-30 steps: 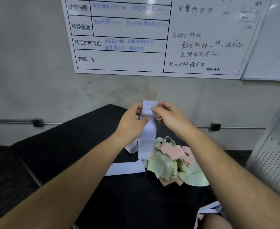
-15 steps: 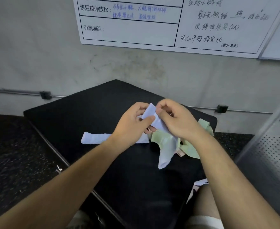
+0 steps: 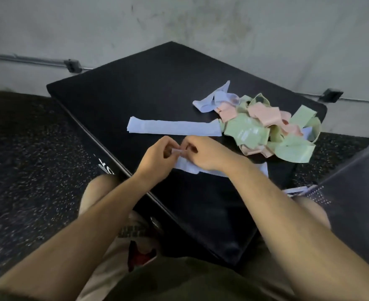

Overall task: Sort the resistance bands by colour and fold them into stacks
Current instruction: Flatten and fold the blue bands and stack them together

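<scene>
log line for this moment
step: fold lavender band | left hand: pinches its end | right hand: pinches its end | pile: mixed colours, unsorted

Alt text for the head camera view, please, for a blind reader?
The left hand and right hand pinch one end of a lilac band on a black table. A second lilac band lies flat beyond, beside a tangled pile.
</scene>
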